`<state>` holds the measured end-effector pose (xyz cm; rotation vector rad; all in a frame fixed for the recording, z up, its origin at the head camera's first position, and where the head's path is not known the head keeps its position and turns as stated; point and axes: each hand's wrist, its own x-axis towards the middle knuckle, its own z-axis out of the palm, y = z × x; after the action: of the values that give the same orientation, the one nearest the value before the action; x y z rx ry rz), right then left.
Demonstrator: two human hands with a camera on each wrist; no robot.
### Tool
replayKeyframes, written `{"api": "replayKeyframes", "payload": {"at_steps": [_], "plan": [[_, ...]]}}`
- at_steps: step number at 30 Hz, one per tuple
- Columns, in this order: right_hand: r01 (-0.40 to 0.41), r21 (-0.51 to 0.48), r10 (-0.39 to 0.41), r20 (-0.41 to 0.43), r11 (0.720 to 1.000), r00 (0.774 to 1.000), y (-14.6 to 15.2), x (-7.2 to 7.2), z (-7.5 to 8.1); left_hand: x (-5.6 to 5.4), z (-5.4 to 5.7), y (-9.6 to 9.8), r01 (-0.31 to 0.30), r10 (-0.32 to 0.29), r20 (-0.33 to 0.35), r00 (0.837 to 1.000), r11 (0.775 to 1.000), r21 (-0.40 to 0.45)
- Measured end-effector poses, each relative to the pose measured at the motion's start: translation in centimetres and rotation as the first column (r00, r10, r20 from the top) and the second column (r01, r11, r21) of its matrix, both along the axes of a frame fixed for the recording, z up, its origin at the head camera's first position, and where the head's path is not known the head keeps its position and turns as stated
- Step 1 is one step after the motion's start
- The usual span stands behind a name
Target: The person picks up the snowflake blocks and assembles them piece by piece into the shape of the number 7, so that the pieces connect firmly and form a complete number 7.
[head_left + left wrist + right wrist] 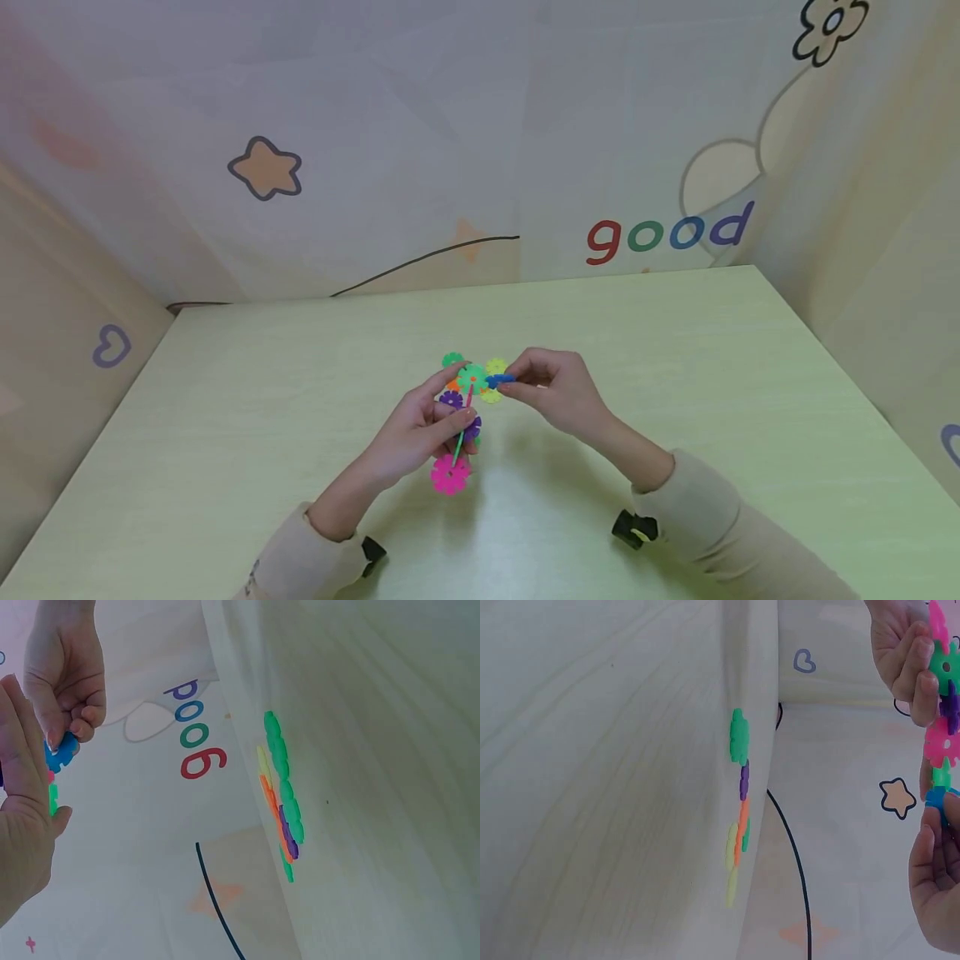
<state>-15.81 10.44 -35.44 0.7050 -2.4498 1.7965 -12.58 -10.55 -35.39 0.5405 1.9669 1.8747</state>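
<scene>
My left hand [408, 433] grips a chain of notched, snowflake-shaped plastic discs. A pink disc [450, 475] forms its near end, and a green disc [472, 377] stands at the far end. Between them, the right wrist view shows another green disc [946, 667], a purple disc [949, 709] and a second pink disc [943, 742]. With thumb and fingers, my right hand [558, 387] pinches a blue disc [497, 381] against the far green disc. Whether their notches interlock cannot be made out.
Loose discs lie on the pale table [300, 375] beyond the hands: green [452, 359], yellow [496, 366], orange [452, 385] and purple [451, 400], partly hidden in the head view. A printed curtain [412, 167] hangs behind the table.
</scene>
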Motion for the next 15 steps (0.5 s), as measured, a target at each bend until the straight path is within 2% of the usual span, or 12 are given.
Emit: {"api": "replayKeyframes", "payload": {"at_steps": [8, 15], "plan": [[-0.002, -0.011, 0.001, -0.078, 1.0, 0.997, -0.32, 0.11, -0.29, -0.02, -0.29, -0.03, 0.025, -0.024, -0.028, 0.999, 1.0, 0.006], [-0.015, -0.005, 0.014, -0.144, 1.0, 0.989, -0.32, 0.28, -0.11, -0.06, -0.29, -0.14, 0.045, -0.046, -0.052, 0.998, 0.999, -0.023]]}}
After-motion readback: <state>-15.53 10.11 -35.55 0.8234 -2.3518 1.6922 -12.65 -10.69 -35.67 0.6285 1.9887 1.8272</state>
